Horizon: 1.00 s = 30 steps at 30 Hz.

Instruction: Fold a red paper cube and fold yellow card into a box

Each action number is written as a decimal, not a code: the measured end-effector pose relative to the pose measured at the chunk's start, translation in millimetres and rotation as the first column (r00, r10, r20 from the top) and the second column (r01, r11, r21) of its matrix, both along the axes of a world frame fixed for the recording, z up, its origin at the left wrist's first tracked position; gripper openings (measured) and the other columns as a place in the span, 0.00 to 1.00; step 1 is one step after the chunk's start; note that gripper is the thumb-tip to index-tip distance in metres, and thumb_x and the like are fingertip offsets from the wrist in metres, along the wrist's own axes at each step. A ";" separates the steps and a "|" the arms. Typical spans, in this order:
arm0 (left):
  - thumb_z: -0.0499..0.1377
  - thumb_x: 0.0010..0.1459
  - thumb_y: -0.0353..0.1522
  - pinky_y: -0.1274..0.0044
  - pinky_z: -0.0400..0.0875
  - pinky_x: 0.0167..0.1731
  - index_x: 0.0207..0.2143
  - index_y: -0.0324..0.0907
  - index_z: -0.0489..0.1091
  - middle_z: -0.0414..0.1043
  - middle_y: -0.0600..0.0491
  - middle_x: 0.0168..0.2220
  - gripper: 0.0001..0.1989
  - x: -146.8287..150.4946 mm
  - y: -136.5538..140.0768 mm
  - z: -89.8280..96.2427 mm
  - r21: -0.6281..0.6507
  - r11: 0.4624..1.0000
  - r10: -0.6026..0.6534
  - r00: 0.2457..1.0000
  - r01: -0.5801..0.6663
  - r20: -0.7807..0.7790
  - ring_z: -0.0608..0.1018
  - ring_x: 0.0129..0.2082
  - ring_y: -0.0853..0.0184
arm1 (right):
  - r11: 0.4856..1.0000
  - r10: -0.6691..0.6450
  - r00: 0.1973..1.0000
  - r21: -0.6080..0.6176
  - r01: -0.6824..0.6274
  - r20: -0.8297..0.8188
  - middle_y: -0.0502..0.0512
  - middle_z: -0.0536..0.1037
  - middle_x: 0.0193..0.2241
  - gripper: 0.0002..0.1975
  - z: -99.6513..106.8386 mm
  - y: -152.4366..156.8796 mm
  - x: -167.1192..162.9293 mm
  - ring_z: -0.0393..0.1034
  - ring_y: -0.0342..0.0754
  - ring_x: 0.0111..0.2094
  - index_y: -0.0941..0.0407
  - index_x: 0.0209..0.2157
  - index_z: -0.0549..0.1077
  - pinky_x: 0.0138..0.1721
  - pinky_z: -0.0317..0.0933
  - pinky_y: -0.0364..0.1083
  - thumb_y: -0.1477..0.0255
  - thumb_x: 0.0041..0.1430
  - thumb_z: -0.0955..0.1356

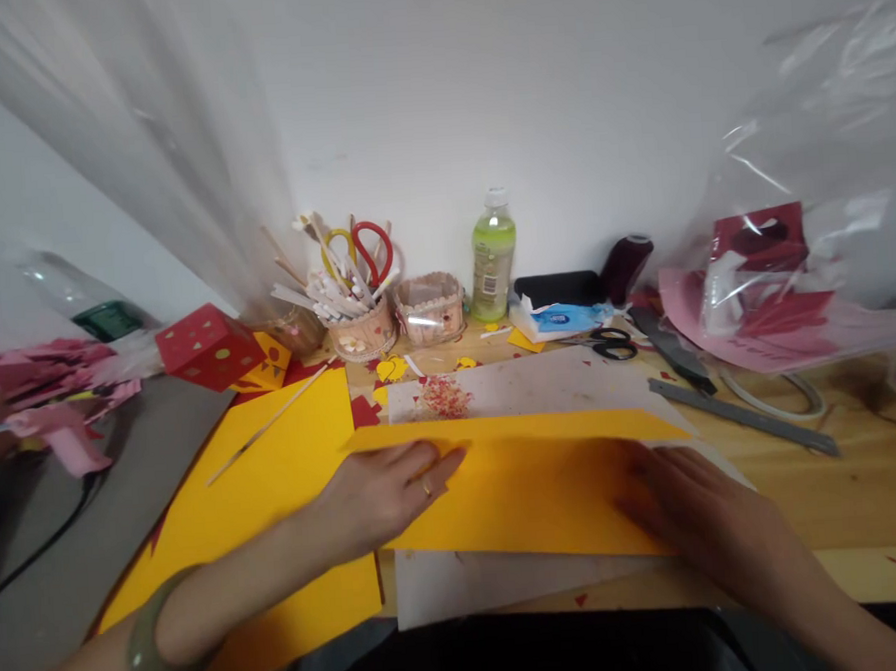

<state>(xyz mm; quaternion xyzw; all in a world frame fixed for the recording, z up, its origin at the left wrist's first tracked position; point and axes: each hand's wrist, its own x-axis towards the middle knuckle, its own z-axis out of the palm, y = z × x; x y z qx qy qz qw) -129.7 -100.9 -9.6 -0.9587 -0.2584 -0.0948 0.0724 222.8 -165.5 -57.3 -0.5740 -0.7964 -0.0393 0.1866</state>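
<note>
A sheet of yellow paper [531, 486], bent along its length, is held over white paper at the table's front. My left hand [396, 488] is closed on its left part, with a ring on one finger and a green bangle on the wrist. At the right end, my right hand [682, 493] grips the same sheet; its fingertips are blurred and partly in shadow. Under my left forearm lies another large yellow sheet [302, 423], with a thin wooden stick [272, 423] across it.
Behind the sheet stand a pot of cotton swabs and scissors [364, 330], a small basket [430, 311] and a green drink bottle [493, 258]. Black scissors [614, 344] and a steel ruler [745, 418] lie right. A red paper box [208, 348] and pink glue gun [67, 436] are left.
</note>
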 end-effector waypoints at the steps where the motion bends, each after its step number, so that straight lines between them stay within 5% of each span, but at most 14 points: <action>1: 0.49 0.65 0.35 0.74 0.71 0.42 0.58 0.43 0.58 0.72 0.47 0.45 0.20 4.4 7.7 -1.9 0.015 1.000 -0.017 1.000 0.017 0.007 0.74 0.45 0.64 | 1.000 -0.002 1.000 -0.001 0.002 0.009 0.60 0.76 0.35 0.23 0.1 2.2 -3.0 0.72 0.54 0.37 0.57 0.50 0.69 0.34 0.69 0.52 0.57 0.60 0.60; 6: 0.58 0.55 0.48 0.55 0.53 0.57 0.62 0.38 0.49 0.48 0.35 0.63 0.40 14.1 37.2 -13.3 -0.213 0.977 -0.001 0.997 -0.016 -0.082 0.52 0.63 0.47 | 0.984 -0.018 1.000 -0.175 0.020 0.011 0.61 0.74 0.37 0.30 -3.2 12.6 -0.3 0.71 0.53 0.35 0.60 0.56 0.63 0.35 0.68 0.51 0.57 0.56 0.64; 10: 0.49 0.59 0.53 0.53 0.46 0.59 0.65 0.41 0.42 0.37 0.38 0.66 0.40 9.1 44.3 -24.9 -0.453 0.887 -0.007 0.979 -0.089 -0.206 0.43 0.66 0.49 | 0.934 -0.061 0.998 -0.351 0.065 0.021 0.61 0.72 0.39 0.31 1.2 16.6 1.4 0.71 0.52 0.36 0.59 0.56 0.64 0.37 0.67 0.51 0.57 0.55 0.64; 13: 0.45 0.59 0.54 0.54 0.42 0.60 0.65 0.42 0.40 0.33 0.40 0.67 0.40 7.5 43.4 -26.9 -0.483 0.867 0.009 0.973 -0.123 -0.231 0.39 0.66 0.51 | 0.911 -0.074 0.997 -0.403 0.083 0.038 0.62 0.71 0.39 0.31 5.9 16.8 -2.5 0.70 0.53 0.37 0.60 0.56 0.64 0.39 0.66 0.52 0.58 0.54 0.65; 18: 0.44 0.59 0.54 0.54 0.41 0.60 0.65 0.41 0.40 0.31 0.41 0.67 0.40 10.7 41.2 -22.5 -0.476 0.867 0.017 0.964 -0.145 -0.264 0.38 0.66 0.52 | 0.954 -0.093 0.993 -0.292 0.069 -0.069 0.57 0.75 0.36 0.24 10.6 16.3 6.8 0.72 0.50 0.33 0.55 0.52 0.69 0.33 0.68 0.49 0.58 0.56 0.64; 21: 0.43 0.60 0.54 0.53 0.42 0.60 0.65 0.41 0.40 0.32 0.41 0.67 0.39 11.6 39.8 -22.5 -0.461 0.873 0.021 0.959 -0.155 -0.282 0.38 0.66 0.52 | 0.980 -0.195 0.975 -0.052 0.191 -0.102 0.60 0.76 0.37 0.21 14.0 18.0 30.5 0.72 0.52 0.34 0.55 0.48 0.71 0.34 0.67 0.50 0.59 0.61 0.59; 24: 0.42 0.60 0.54 0.52 0.43 0.60 0.65 0.41 0.40 0.31 0.41 0.67 0.39 10.9 37.7 -24.6 -0.440 0.883 0.036 0.958 -0.164 -0.285 0.39 0.66 0.52 | 0.951 -0.257 0.966 0.184 0.250 0.016 0.67 0.74 0.41 0.23 15.5 19.2 58.2 0.70 0.59 0.41 0.61 0.47 0.71 0.40 0.66 0.56 0.60 0.63 0.57; 30: 0.41 0.62 0.51 0.51 0.44 0.59 0.65 0.42 0.40 0.32 0.40 0.66 0.36 9.1 32.7 -25.0 -0.449 0.876 0.050 0.959 -0.176 -0.279 0.37 0.66 0.52 | 0.953 -0.292 0.935 0.148 0.266 0.201 0.73 0.71 0.46 0.24 -2.6 20.5 93.4 0.69 0.63 0.45 0.67 0.50 0.68 0.43 0.65 0.58 0.64 0.64 0.56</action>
